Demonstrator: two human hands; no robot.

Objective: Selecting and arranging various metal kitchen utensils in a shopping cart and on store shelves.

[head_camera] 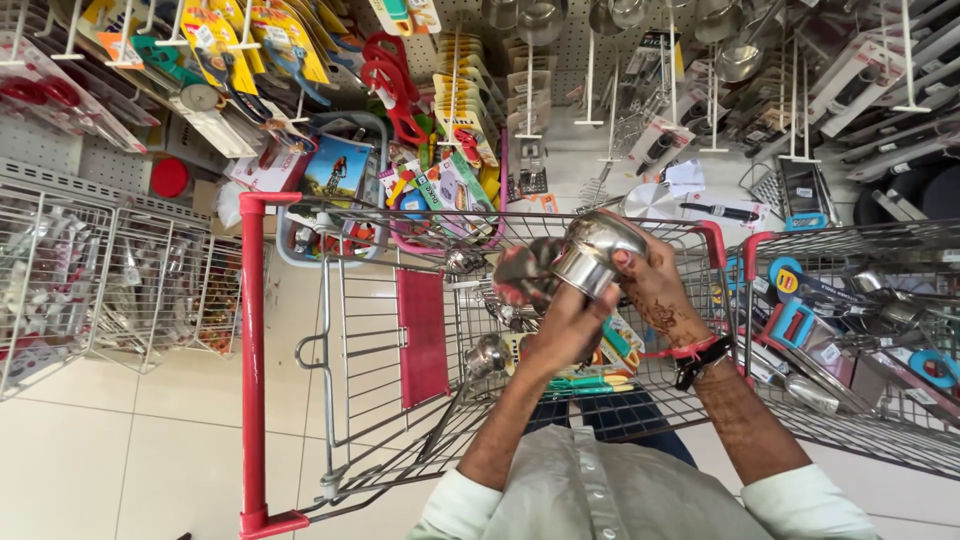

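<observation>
Both forearms rise from the lower edge of the view and converge toward the centre. The sleeves are pale and end below the elbows, leaving the forearms bare. The left hand (pixel 565 325) is seen from the back, wrist straight, fingers curled forward and closed in a grasp; its fingertips are hidden behind the knuckles. The right hand (pixel 655 285) sits slightly higher and further out, wrist bent inward, fingers wrapped and closed in a grip, with dark patterned markings across its back and along the forearm. A dark band with a red strand circles the right wrist. The two hands are close together, almost touching at the knuckles.
</observation>
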